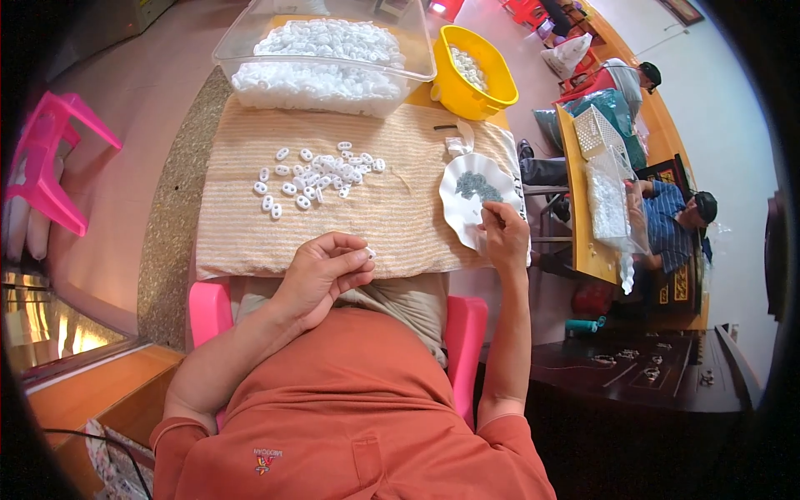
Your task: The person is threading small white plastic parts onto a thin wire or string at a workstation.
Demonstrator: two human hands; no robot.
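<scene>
White, small plastic piece (pixel 371 252) pinched in left hand (pixel 321 273) — right hand (pixel 507 233) above white scalloped dish (pixel 457 218), grip unclear.

White pieces (pixel 337 172), striped beige cloth (pixel 392 223), grey bits (pixel 477 186), white dish (pixel 455 218), yellow tub (pixel 467 102), pink chair (pixel 212 310).

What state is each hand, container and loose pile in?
Left hand: pinching small white piece
Wavy dish: holding grey bits
Right hand: fingers bent over dish, grip unclear
Clear bin: open, holding white pieces
Yellow tub: open, partly filled
Loose pieces: clustered, some scattered
</scene>
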